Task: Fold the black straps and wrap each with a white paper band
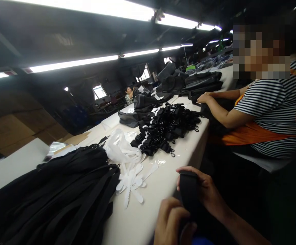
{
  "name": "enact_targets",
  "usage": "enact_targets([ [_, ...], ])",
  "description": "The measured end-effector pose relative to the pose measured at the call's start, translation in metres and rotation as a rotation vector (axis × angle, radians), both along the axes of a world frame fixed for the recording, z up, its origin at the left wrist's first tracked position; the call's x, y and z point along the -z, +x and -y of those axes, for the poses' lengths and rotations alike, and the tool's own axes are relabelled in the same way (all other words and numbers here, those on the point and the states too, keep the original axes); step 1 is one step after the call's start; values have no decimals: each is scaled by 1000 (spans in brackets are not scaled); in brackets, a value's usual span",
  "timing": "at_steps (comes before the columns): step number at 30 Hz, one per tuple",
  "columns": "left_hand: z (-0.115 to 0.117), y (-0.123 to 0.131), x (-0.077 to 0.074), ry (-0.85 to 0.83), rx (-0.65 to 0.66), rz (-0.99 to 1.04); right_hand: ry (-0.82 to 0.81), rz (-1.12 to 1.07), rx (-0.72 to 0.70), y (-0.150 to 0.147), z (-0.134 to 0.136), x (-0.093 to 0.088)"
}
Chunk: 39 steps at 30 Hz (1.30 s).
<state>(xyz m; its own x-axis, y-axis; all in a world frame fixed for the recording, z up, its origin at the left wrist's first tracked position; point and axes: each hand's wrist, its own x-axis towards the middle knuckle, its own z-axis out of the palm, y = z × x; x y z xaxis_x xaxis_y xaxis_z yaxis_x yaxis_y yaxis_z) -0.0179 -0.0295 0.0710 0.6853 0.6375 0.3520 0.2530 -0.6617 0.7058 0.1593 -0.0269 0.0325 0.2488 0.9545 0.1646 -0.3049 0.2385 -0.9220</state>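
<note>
A wide black webbing strap (188, 190) hangs from my right hand (207, 189), its upper end pinched near a dark bar or buckle between thumb and fingers. Lower and closer to me, my left hand (170, 217) is slightly blurred, its fingers curled around a dark part of what looks like the same strap. Both hands are just off the front edge of the pale table (148, 207). Nearest them on the tabletop lie white toothed strips (131, 182) in a loose fan. Behind these is a heap of bundled black straps with metal hooks (163, 127).
Long black straps or cloth (48, 190) cover the table's left. White plastic wrapping (119, 146) lies beside them. Dark bags (173, 81) are stacked farther back. At right sits a co-worker in a striped shirt (267, 102), hands on dark material. Cardboard boxes (17, 129) stand far left.
</note>
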Motion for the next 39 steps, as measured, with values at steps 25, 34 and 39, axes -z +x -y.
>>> enact_targets([
  [25,-66,24,-16,-764,-119,675,62,-409,-176,-11,-69,-48],
  [34,-45,52,32,-399,-439,337,-199,-654,-202,-37,-57,-4],
  [39,-44,43,49,-455,-507,270,-33,-582,-239,-28,-39,2],
])
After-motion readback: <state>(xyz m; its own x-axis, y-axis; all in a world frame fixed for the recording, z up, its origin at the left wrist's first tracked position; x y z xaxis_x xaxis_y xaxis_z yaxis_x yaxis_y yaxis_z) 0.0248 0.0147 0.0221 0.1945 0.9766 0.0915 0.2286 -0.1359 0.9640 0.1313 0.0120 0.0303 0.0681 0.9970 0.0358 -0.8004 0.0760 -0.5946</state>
